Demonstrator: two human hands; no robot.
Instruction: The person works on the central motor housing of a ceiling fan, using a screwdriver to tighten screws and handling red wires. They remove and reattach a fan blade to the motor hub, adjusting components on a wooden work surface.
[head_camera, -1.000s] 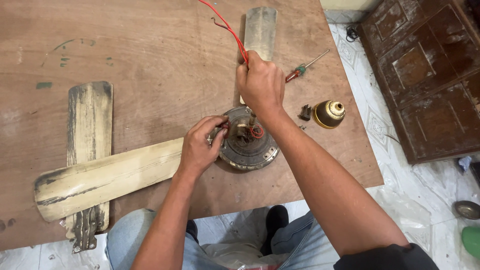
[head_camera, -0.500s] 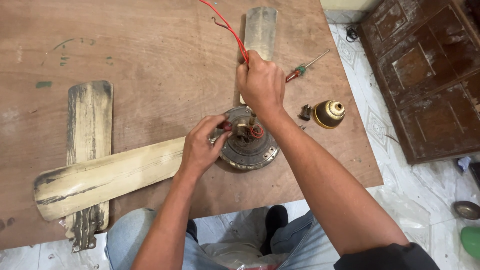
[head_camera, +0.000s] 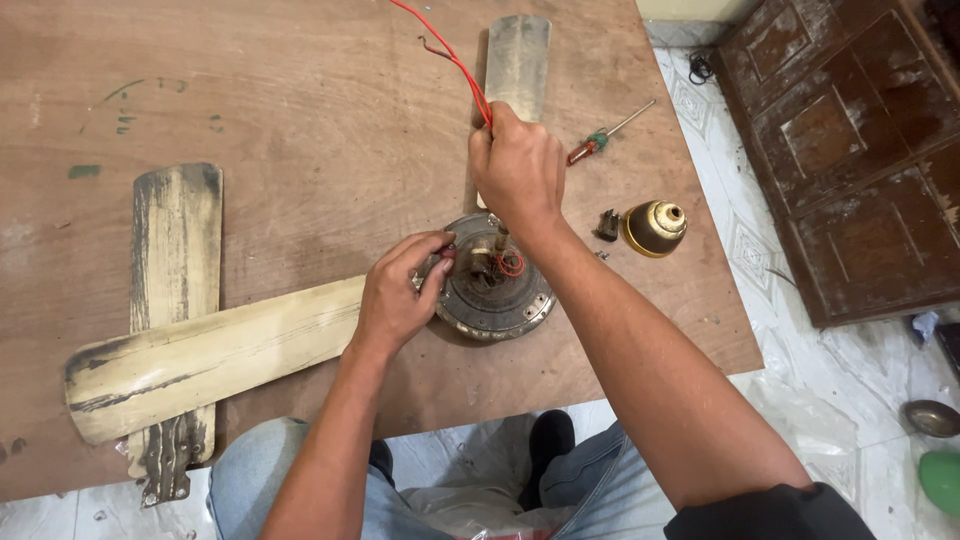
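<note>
**Both hands at the fan motor, centre frame**

We see the motor (head_camera: 492, 290), a round, grimy metal hub, lying on the wooden table (head_camera: 300, 100) just below the middle of the frame. Our left hand (head_camera: 397, 292) sits at its left rim, fingers curled together and pinched on something small and reddish at the hub's top edge; what it is we cannot tell. Our right hand (head_camera: 518, 167) is above the hub, closed into a fist on a red wire (head_camera: 448, 55) that runs up and left out of the top of the frame. Red wire loops also show inside the hub.

One pale, worn blade (head_camera: 220, 355) stretches from the hub toward the lower left. A second blade (head_camera: 175, 250) lies across it, upright in the left of the frame. A third (head_camera: 518, 55) lies at top centre, behind the right hand.

Right of the hands lie a screwdriver (head_camera: 605, 137) and, lower, a brass-coloured cap (head_camera: 655, 228) with a small dark part just beside it. A dark wooden door (head_camera: 860, 150) fills the upper right.
</note>
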